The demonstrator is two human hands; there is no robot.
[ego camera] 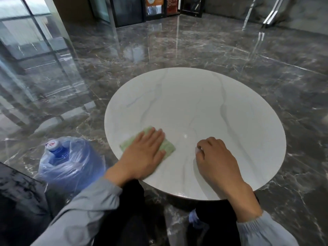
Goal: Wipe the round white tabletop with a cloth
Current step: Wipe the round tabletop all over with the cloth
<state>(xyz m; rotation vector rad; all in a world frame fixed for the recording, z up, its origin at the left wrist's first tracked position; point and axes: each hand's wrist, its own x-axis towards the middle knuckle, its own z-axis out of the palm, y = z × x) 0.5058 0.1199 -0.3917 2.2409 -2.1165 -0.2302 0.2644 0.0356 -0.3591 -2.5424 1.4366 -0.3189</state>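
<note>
Your left hand [144,153] lies flat with straight fingers, pressing the cloth [168,150] onto the tabletop [204,103] so it should slide without bunching. Your right hand [217,157] rests on the tabletop nearby, probably as a brace. Its fingers are curled, and I cannot tell whether they hold anything.

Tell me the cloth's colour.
The cloth is pale green; it shows best in the head view.

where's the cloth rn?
Head view: the green cloth lies flat on the near-left part of the round white tabletop, pressed under the left hand; the right hand sits to its right.
</note>
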